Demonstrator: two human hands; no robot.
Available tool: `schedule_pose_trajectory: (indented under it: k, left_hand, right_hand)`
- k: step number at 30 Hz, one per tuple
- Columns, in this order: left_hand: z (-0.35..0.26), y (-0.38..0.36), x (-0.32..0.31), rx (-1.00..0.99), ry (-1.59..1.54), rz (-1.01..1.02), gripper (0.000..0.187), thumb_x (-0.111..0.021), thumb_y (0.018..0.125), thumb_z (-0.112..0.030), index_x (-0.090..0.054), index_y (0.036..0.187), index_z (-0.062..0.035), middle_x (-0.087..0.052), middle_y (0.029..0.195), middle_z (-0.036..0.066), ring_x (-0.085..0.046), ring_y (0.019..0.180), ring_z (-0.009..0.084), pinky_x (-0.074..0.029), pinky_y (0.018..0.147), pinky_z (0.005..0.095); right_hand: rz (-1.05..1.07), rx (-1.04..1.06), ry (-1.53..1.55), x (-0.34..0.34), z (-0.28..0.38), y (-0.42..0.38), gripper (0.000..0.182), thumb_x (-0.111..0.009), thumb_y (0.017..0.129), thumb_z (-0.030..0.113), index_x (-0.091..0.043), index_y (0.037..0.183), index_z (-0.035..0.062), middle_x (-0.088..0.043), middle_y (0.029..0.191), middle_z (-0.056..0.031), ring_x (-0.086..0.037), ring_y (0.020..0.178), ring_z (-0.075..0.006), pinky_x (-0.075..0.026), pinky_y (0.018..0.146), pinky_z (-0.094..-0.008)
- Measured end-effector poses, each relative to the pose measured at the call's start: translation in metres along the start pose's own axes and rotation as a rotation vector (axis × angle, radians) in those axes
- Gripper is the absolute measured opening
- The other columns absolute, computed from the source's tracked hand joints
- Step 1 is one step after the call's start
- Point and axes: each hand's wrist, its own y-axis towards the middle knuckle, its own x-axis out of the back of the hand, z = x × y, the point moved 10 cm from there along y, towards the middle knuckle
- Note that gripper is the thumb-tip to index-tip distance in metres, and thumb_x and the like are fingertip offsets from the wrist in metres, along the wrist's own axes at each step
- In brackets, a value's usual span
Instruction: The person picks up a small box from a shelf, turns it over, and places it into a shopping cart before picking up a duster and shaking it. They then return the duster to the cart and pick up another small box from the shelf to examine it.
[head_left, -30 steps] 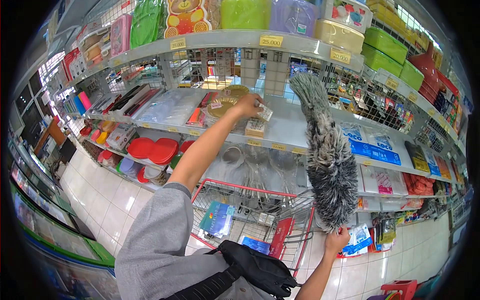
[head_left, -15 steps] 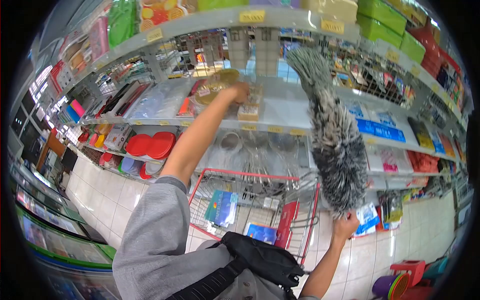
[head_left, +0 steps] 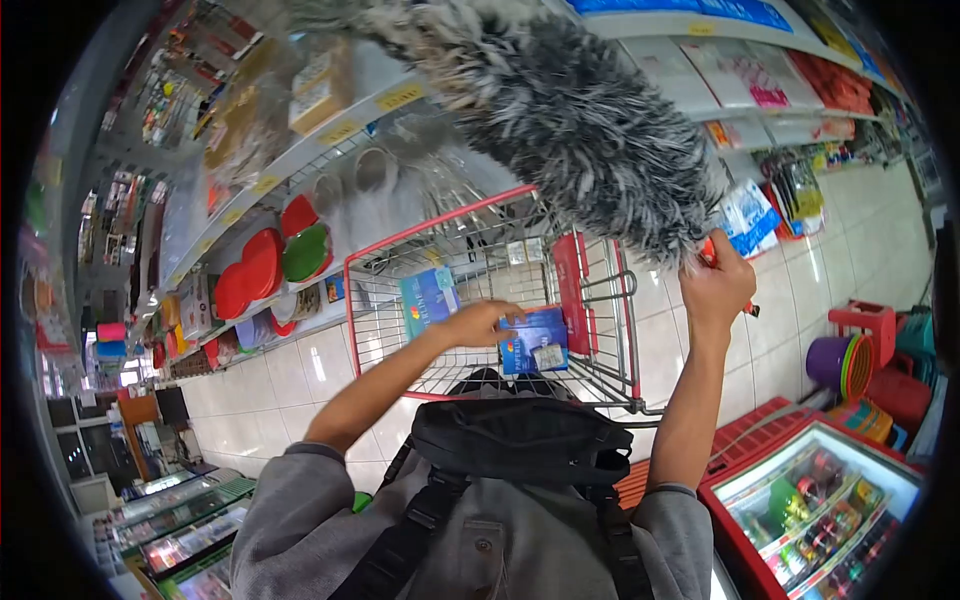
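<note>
My right hand (head_left: 718, 285) is wrapped round the handle of a fluffy grey duster (head_left: 590, 120), which slants up and to the left across the shelf front. My left hand (head_left: 484, 325) is over the red-rimmed wire shopping cart (head_left: 350, 300), fingers apart, with nothing visible in it. Just right of its fingertips lies a blue packet (head_left: 535, 345) in the cart. A teal packet (head_left: 428, 300) leans at the cart's left side, and a red item (head_left: 573, 290) stands at its right.
Shelves hold red heart-shaped lids (head_left: 250, 272), a green lid (head_left: 306, 253) and a small boxed item (head_left: 320, 92). At the right are purple tubs (head_left: 832, 362), a red stool (head_left: 868, 328) and a glass-topped freezer (head_left: 815, 490). A black bag (head_left: 515, 440) hangs at my front.
My left hand has come down from the upper shelf to the cart. The view has tilted down and turned, and the duster now slants left, closer to the camera.
</note>
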Motion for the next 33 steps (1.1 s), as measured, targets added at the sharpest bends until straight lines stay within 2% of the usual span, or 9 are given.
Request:
schedule_pose_trajectory:
  k: [2,5,12,17,22,25,28,30,33]
  left_hand:
    - [0.023,0.007,-0.053,-0.111,0.230,0.016,0.041,-0.064,0.083,-0.021,-0.053,0.121,-0.0108,-0.056,0.118,0.011,-0.058,0.103,0.0297,-0.048,0.089,0.0394]
    - [0.056,0.022,-0.113,0.032,0.222,0.151,0.055,-0.063,0.083,-0.020,-0.042,0.134,-0.0156,-0.046,0.132,0.011,-0.047,0.119,0.0307,-0.041,0.098,0.0406]
    - [0.051,0.056,-0.177,-0.100,0.553,0.167,0.067,-0.061,0.080,-0.015,-0.033,0.140,-0.0238,-0.033,0.144,0.012,-0.042,0.123,0.0377,-0.038,0.100,0.0468]
    - [0.043,0.068,-0.182,-0.136,0.711,0.075,0.042,-0.052,0.083,-0.014,-0.053,0.124,-0.0248,-0.039,0.136,0.020,-0.050,0.110,0.0346,-0.047,0.087,0.0485]
    - [0.044,0.071,-0.178,-0.077,0.724,-0.045,0.043,-0.060,0.077,-0.016,-0.056,0.119,-0.0244,-0.051,0.116,0.015,-0.051,0.103,0.0347,-0.048,0.082,0.0465]
    - [0.065,0.068,-0.168,-0.057,0.550,-0.076,0.059,-0.076,0.062,-0.018,-0.053,0.116,-0.0212,-0.059,0.103,0.008,-0.052,0.099,0.0329,-0.044,0.082,0.0440]
    - [0.058,0.050,-0.123,0.060,0.398,-0.128,0.062,-0.077,0.061,-0.019,-0.049,0.116,-0.0164,-0.062,0.099,0.014,-0.057,0.098,0.0294,-0.043,0.086,0.0443]
    - [0.069,0.039,-0.089,0.091,0.026,-0.333,0.067,-0.078,0.063,-0.020,-0.045,0.120,-0.0100,-0.062,0.099,0.018,-0.062,0.095,0.0295,-0.048,0.081,0.0466]
    - [0.069,0.003,-0.048,0.393,-0.438,-0.377,0.072,-0.075,0.068,-0.016,-0.036,0.127,-0.0037,-0.063,0.097,0.018,-0.066,0.077,0.0210,-0.053,0.061,0.0323]
  right_hand:
    - [0.011,0.000,-0.010,-0.002,0.001,0.000,0.016,-0.070,0.064,0.018,-0.059,0.071,0.0093,-0.056,0.056,-0.0092,-0.053,0.048,-0.0272,-0.040,0.045,-0.0340]
    - [0.070,-0.035,0.013,-0.008,-0.007,-0.001,0.017,-0.070,0.064,0.015,-0.059,0.074,0.0064,-0.050,0.053,-0.0089,-0.045,0.043,-0.0207,-0.036,0.045,-0.0281]
    - [0.081,0.000,0.002,-0.013,-0.008,0.000,0.027,-0.074,0.060,0.027,-0.057,0.071,0.0094,-0.050,0.052,-0.0064,-0.047,0.043,-0.0240,-0.036,0.042,-0.0323]
    - [0.109,0.000,0.024,-0.018,-0.005,0.000,0.027,-0.074,0.059,0.026,-0.057,0.070,0.0088,-0.048,0.052,-0.0064,-0.045,0.042,-0.0237,-0.035,0.042,-0.0324]
    - [0.099,0.051,0.035,-0.016,0.002,-0.001,0.028,-0.076,0.053,0.022,-0.060,0.071,0.0088,-0.050,0.052,-0.0066,-0.049,0.045,-0.0250,-0.039,0.044,-0.0346]
    - [0.091,0.081,0.026,-0.014,0.004,-0.001,0.026,-0.073,0.053,0.020,-0.061,0.073,0.0087,-0.052,0.055,-0.0094,-0.053,0.048,-0.0284,-0.041,0.046,-0.0365]
    - [0.060,0.117,0.055,-0.009,0.008,-0.001,0.021,-0.069,0.057,0.018,-0.061,0.074,0.0082,-0.051,0.053,-0.0113,-0.052,0.047,-0.0301,-0.041,0.046,-0.0367]
    - [0.054,0.146,0.050,-0.009,0.011,-0.003,0.022,-0.071,0.057,0.019,-0.062,0.075,0.0085,-0.051,0.053,-0.0112,-0.053,0.047,-0.0301,-0.041,0.045,-0.0367]
    - [0.047,0.132,0.085,-0.007,0.016,-0.003,0.028,-0.077,0.056,0.024,-0.054,0.063,0.0096,-0.053,0.055,-0.0082,-0.055,0.049,-0.0280,-0.040,0.044,-0.0375]
